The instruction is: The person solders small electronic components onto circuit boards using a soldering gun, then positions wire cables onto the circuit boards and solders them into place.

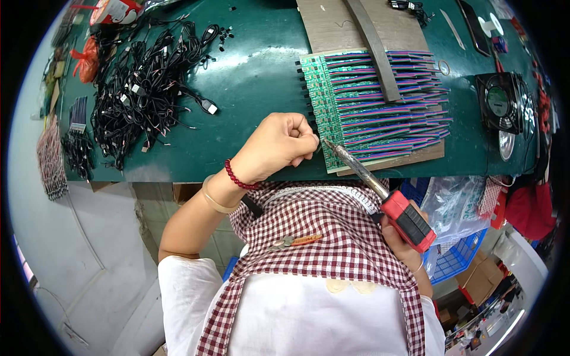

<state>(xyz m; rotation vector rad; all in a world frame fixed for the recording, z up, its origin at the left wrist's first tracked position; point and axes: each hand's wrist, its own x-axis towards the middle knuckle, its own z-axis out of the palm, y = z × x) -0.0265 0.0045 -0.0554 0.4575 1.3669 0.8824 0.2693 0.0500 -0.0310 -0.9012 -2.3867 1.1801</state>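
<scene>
My right hand (402,248) grips a soldering iron (408,222) by its red and black handle. The iron's metal tip meets the lower left part of a panel of green circuit boards (323,98), or hovers just over it. Rows of flat multicoloured wires (386,110) run rightward from the boards. Beside the panel's left edge, close to the iron's tip, my left hand (284,142) is closed in a pinch. Whatever sits between its fingertips is too small to make out. Small black parts stick out along the panel's left edge.
A flat metal bar (374,53) lies across the wires, over a brown board (326,26). Heaped black cables (139,89) cover the green table's left side. On the right stand a small black fan (499,104) and a phone (473,26). A blue basket (457,258) is below the table edge.
</scene>
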